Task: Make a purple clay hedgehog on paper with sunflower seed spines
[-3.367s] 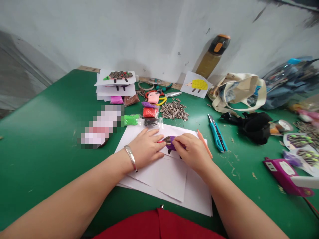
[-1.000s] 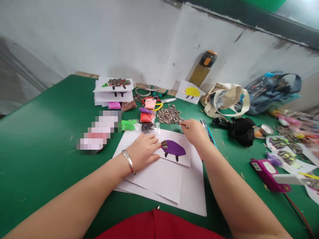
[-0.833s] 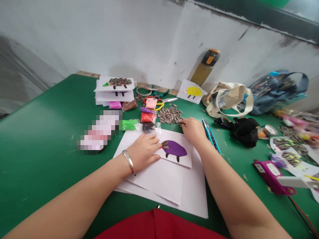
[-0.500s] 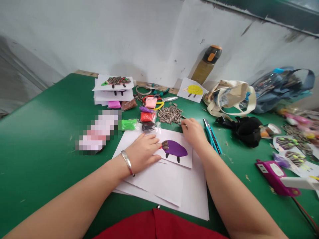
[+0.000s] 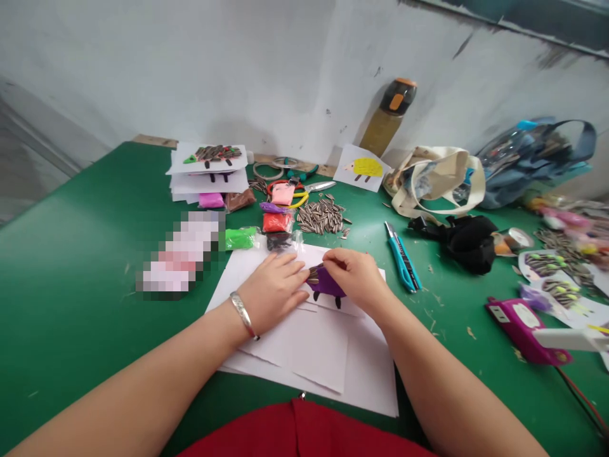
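My left hand (image 5: 276, 287) lies flat on a white card (image 5: 349, 308), fingers stretched out over its left part. On that card is a purple clay hedgehog body (image 5: 328, 282) with two short black legs. Several striped sunflower seeds (image 5: 313, 275) are stuck at its left end, next to my left fingertips. My right hand (image 5: 358, 276) is over the body, its thumb and finger pinched at the upper edge on a sunflower seed that is mostly hidden. Larger white sheets (image 5: 304, 355) lie under the card. Beyond the hands is a pile of sunflower seeds (image 5: 322, 216).
Clay packets in green (image 5: 240, 238), red (image 5: 277, 222) and black (image 5: 280, 241) lie behind the sheets, near scissors (image 5: 318, 186). A blue utility knife (image 5: 403, 260) is right of my right hand. Finished cards (image 5: 209, 158), a bottle (image 5: 387, 117) and bags (image 5: 435, 181) stand farther back.
My right hand has moved left and toward me, from beside the seed pile to the purple body. My left hand stays on the card. The view has shifted slightly.
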Tool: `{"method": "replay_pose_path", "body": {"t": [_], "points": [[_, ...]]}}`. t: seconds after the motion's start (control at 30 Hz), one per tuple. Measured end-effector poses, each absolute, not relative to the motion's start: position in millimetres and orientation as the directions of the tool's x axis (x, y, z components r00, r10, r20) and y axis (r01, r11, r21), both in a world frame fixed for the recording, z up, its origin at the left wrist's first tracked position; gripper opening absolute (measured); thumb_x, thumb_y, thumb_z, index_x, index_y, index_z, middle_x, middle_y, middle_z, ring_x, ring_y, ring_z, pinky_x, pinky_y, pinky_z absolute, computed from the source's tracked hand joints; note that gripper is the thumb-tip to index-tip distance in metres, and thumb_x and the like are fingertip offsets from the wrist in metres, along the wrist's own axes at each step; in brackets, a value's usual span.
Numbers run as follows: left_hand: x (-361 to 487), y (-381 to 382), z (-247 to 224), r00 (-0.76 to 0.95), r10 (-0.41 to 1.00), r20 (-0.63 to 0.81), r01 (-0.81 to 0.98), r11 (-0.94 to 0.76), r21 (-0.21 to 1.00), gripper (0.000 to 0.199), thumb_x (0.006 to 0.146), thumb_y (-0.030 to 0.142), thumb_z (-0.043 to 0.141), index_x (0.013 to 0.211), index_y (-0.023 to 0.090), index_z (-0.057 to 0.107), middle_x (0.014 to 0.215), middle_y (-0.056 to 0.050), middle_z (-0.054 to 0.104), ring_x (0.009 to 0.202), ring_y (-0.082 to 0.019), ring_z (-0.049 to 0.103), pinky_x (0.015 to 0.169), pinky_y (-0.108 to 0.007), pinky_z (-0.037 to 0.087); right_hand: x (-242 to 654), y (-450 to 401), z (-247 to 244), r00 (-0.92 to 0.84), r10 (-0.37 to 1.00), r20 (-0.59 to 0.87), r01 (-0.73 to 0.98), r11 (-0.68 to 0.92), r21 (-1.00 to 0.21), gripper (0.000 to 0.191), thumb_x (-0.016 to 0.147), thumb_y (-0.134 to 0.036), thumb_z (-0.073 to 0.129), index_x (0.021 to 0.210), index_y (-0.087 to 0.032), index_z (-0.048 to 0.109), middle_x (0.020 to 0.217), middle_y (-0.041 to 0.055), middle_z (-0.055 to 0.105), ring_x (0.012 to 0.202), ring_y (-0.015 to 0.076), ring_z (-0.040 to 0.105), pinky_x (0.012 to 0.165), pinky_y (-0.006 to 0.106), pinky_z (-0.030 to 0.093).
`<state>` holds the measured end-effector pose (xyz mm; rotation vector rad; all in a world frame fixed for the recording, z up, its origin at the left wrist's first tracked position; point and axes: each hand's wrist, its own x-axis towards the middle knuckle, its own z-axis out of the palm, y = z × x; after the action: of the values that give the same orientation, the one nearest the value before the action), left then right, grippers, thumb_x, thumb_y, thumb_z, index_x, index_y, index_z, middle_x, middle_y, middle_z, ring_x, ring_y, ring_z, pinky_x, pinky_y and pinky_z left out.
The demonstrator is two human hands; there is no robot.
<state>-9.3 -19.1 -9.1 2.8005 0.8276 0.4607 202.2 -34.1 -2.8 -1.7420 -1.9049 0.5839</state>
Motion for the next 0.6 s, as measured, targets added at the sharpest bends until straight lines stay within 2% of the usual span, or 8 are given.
{"method": "replay_pose_path", "body": {"t": [0.1, 0.4, 0.6], "points": [[-8, -19, -11, 0.805, 0.553, 0.214, 0.499, -0.827, 0.259, 0.026, 0.097, 0.029, 0.050, 0.113, 0.013, 0.061, 0.107, -0.011, 0.064, 0.112, -0.029, 0.052, 0.094, -0.046, 0.043, 199, -34, 2, -0.078, 0.995, 0.069, 0.800, 0.103, -0.591, 0.022, 0.086, -0.020, 0.051, 0.083, -0.025, 0.072, 0.084, -0.0016, 0.074, 0.077, 0.0157, 0.063, 0.065, 0.024, 0.038], [-6, -21, -11, 0.804, 0.561, 0.197, 0.512, -0.821, 0.252, 0.026, 0.096, 0.029, 0.051, 0.115, 0.013, 0.061, 0.107, -0.011, 0.064, 0.111, -0.029, 0.052, 0.094, -0.047, 0.041, 193, -33, 1, -0.114, 0.992, 0.050, 0.807, 0.122, -0.578, 0.023, 0.086, -0.016, 0.050, 0.078, -0.023, 0.070, 0.082, -0.0009, 0.073, 0.075, 0.0152, 0.062, 0.065, 0.025, 0.038], [-6, -21, -10, 0.803, 0.566, 0.187, 0.516, -0.816, 0.259, 0.026, 0.095, 0.028, 0.053, 0.115, 0.012, 0.061, 0.107, -0.010, 0.065, 0.110, -0.029, 0.051, 0.094, -0.047, 0.039, 189, -33, -5, -0.130, 0.989, 0.077, 0.843, 0.151, -0.516, 0.023, 0.087, -0.015, 0.048, 0.075, -0.022, 0.066, 0.082, 0.0020, 0.072, 0.076, 0.0171, 0.061, 0.067, 0.026, 0.037]]}}
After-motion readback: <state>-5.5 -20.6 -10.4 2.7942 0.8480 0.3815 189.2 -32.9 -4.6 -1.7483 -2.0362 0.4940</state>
